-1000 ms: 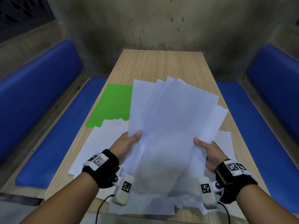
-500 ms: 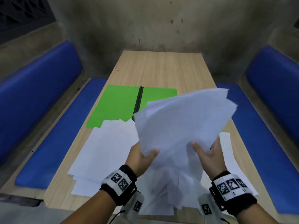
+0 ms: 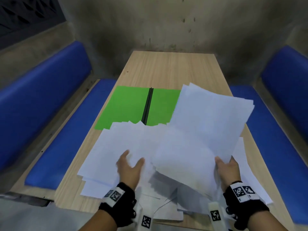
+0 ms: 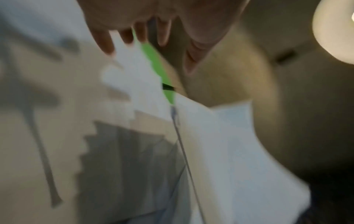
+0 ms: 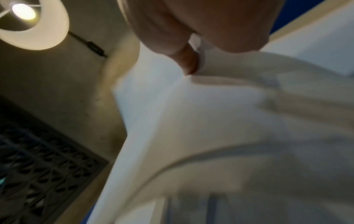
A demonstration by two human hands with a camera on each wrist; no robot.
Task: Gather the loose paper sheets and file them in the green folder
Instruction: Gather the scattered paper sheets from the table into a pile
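Observation:
My right hand [image 3: 225,165] grips the near right corner of a fanned stack of white sheets [image 3: 205,129], lifted and tilted over the table's right half; the right wrist view shows its thumb [image 5: 188,63] pressed on the stack of white sheets [image 5: 210,113]. My left hand [image 3: 129,163] hovers with fingers spread over more loose sheets [image 3: 123,144] lying on the left, holding nothing. In the blurred left wrist view the left hand's fingers [image 4: 107,42] are straight above the paper. The green folder [image 3: 126,105] lies open behind the sheets, its black spine [image 3: 147,107] showing, its right half partly hidden by the held stack.
The narrow wooden table [image 3: 168,67] runs away from me to a concrete wall. Blue padded benches [image 3: 55,130] flank it on both sides. More sheets [image 3: 160,204] lie at the near edge under my wrists.
The held stack has swung to the right and down, uncovering the folder. My left hand has let go of it and moved left over the sheets on the table.

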